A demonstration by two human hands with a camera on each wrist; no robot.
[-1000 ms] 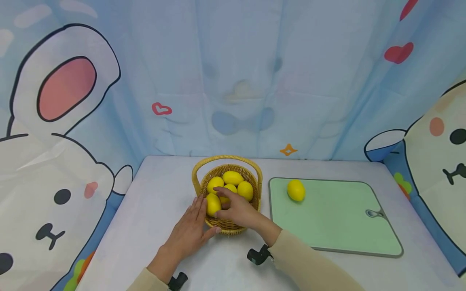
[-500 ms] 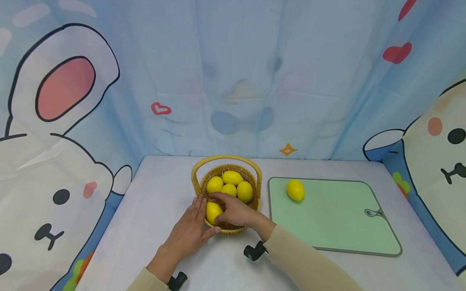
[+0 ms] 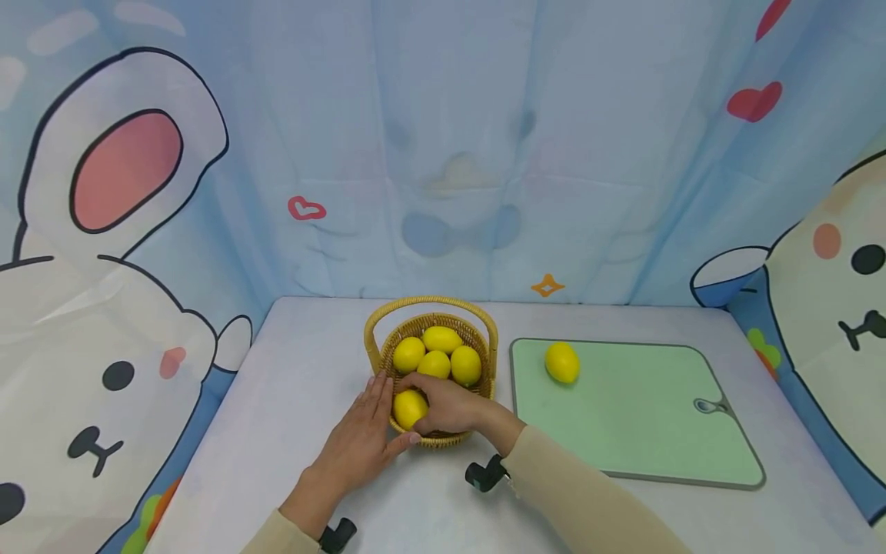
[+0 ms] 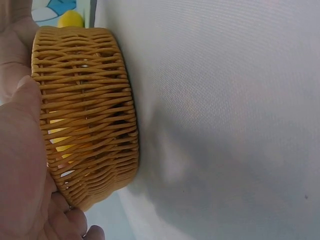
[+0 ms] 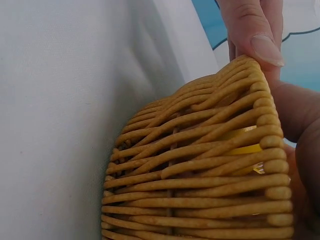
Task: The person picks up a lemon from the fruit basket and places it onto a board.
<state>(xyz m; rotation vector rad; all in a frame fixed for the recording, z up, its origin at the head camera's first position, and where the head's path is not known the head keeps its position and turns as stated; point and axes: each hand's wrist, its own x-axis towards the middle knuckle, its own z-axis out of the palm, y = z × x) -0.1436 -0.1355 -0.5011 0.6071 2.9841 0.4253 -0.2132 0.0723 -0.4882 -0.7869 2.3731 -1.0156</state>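
Wicker basket w/ hoop handle on white table, just left of green cutting board. Right hand inside basket at near rim, fingers curled round front lemon, gripping it. Four more lemons packed behind, touching each other. Left hand flat vs. basket's outer left wall, fingers straight, thumb along base; holding nothing, just bracing. Left wrist view: palm pressed on weave, yellow showing through gaps. Right wrist view: a fingertip at the rim, lemon behind weave. Lone lemon on board's far left corner, well apart from both hands.
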